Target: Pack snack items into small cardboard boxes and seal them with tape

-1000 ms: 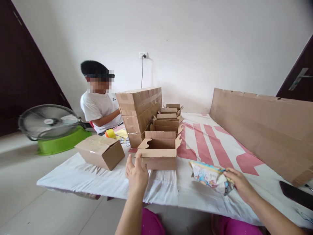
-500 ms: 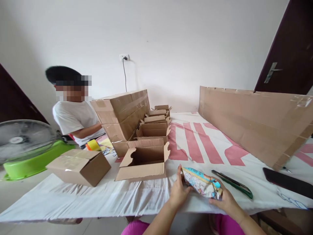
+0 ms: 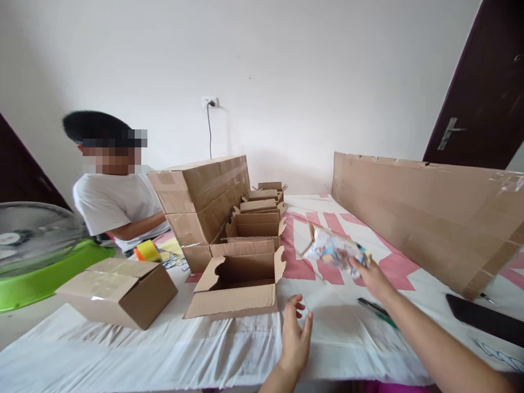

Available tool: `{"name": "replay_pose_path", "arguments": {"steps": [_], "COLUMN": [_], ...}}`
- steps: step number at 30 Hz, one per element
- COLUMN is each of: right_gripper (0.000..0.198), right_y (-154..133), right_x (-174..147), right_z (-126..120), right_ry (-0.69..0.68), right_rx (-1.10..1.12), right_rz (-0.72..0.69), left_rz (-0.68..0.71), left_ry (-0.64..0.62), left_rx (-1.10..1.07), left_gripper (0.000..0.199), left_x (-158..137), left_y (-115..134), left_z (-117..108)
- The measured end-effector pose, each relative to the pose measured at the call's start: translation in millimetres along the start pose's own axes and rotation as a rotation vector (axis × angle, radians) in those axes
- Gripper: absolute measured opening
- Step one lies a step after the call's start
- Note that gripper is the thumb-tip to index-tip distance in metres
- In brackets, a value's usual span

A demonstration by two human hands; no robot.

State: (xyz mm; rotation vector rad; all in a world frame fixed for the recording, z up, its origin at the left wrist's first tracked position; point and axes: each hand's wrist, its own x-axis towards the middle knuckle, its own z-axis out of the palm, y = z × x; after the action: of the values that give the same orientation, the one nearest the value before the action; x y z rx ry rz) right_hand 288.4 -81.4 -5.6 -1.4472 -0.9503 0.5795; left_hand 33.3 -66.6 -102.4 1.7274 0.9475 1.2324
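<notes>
In the head view my right hand (image 3: 370, 274) grips one end of a printed snack packet (image 3: 333, 248), holding it up over the cloth. The packet is slightly blurred. My left hand (image 3: 297, 333) is off the packet, its fingers apart and curved, with nothing in it. Just beyond and left of that hand stands an open cardboard box (image 3: 233, 302) with its flaps up; no contents show. Under my right forearm lies a box cutter (image 3: 379, 312) with a green handle, partly covered.
Several more open boxes (image 3: 256, 226) run back in a row beside stacked taped boxes (image 3: 196, 196). One closed box (image 3: 118, 292) is at left, near a tape roll (image 3: 148, 251), a fan (image 3: 35, 237) and a seated person (image 3: 118, 202). A tall cardboard panel (image 3: 421, 213) and black phone-like slab (image 3: 485, 319) are at right.
My left hand has let go of the packet. My right hand has carried the packet forward and up, and my right forearm now crosses over the box cutter.
</notes>
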Motion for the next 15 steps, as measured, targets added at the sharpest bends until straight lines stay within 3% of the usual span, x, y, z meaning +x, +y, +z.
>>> {"name": "replay_pose_path", "arguments": {"steps": [3,6,10,13,15], "right_gripper": [0.055,0.051,0.049,0.054,0.056], "right_y": [-33,-37,-9,13,19], "right_x": [76,108,68,13,-20], "right_z": [-1,0,5,8,16], "right_ry": [-0.032,-0.085,-0.29,-0.504,-0.701], "right_rx": [-0.019,-0.042,-0.051,-0.046,-0.001], "right_rz": [0.003,0.042,0.108,0.157,0.175], "left_rz": [-0.007,0.011,-0.056,-0.139,-0.197], "left_ry": [-0.094,-0.124,-0.074,-0.045,-0.098], "left_rx": [0.007,0.0,0.011,-0.045,-0.216], "left_gripper": [0.032,0.028,0.035,0.061,0.076], "left_x": [1,3,1,-3,-5], "left_y": [-2,-3,1,12,22], "left_z": [3,2,-6,-11,-14]}}
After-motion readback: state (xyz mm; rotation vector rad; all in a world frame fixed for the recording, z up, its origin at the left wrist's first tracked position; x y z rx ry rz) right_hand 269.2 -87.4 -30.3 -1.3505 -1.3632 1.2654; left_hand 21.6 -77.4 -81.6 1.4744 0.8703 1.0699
